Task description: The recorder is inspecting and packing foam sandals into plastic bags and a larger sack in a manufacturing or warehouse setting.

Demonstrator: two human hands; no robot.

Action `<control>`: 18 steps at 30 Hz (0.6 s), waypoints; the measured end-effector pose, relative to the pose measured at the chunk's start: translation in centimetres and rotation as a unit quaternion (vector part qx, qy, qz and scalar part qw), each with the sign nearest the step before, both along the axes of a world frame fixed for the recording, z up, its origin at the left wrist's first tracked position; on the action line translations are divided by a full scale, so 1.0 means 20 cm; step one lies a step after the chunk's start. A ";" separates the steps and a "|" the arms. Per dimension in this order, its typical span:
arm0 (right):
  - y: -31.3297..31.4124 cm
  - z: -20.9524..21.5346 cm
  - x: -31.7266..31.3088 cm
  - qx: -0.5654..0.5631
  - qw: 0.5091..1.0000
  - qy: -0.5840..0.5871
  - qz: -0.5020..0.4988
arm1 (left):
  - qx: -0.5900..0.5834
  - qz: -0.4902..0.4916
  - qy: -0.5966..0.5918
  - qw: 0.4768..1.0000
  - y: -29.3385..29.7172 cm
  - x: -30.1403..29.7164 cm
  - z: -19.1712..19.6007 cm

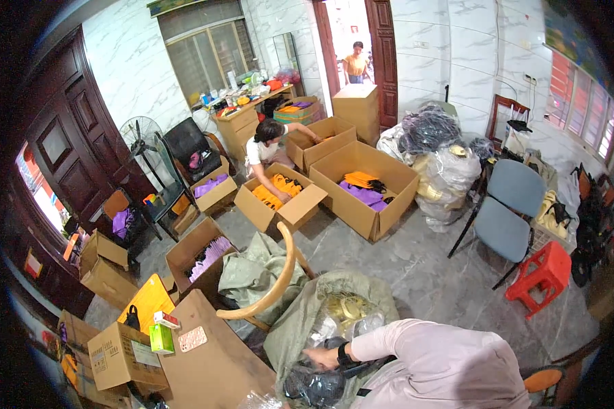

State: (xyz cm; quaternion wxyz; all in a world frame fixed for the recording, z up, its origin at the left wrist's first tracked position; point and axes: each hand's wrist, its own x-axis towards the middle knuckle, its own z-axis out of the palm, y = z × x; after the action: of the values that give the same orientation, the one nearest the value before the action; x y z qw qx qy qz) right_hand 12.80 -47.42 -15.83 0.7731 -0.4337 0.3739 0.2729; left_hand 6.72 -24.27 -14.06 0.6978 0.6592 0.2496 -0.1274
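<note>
The right hand (320,356), a watch on its wrist, reaches into an open grey-green sack (295,320) on the floor at the lower edge. Its fingers are sunk among dark bundles (312,386), so I cannot tell its grip. The left hand is out of view. This looks like digging stock out, and lifting a bundle would mean clearing the crumpled clear plastic (348,310). Further off, one open carton (199,253) holds purple pieces. Beyond it, an orange-filled box (280,196) sits before a crouching person (265,144).
</note>
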 end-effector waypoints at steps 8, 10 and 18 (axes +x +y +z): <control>-0.39 0.06 -0.03 -0.091 0.798 -0.163 0.573 | 0.325 -0.226 -0.123 0.910 0.03 0.03 -0.24; -0.45 0.02 0.01 -0.007 0.832 -0.160 0.531 | 0.352 -0.215 -0.137 0.901 0.01 0.05 -0.15; -0.08 -0.16 0.01 -0.145 0.770 -0.287 0.552 | 0.411 -0.153 -0.152 0.886 -0.01 0.10 0.06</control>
State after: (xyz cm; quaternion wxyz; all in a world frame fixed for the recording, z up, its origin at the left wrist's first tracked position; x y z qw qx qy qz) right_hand 13.08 -49.10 -18.99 0.4888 -0.7305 -0.1333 0.4579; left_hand 8.64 -24.55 -12.78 0.3659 0.9281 0.0662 -0.0166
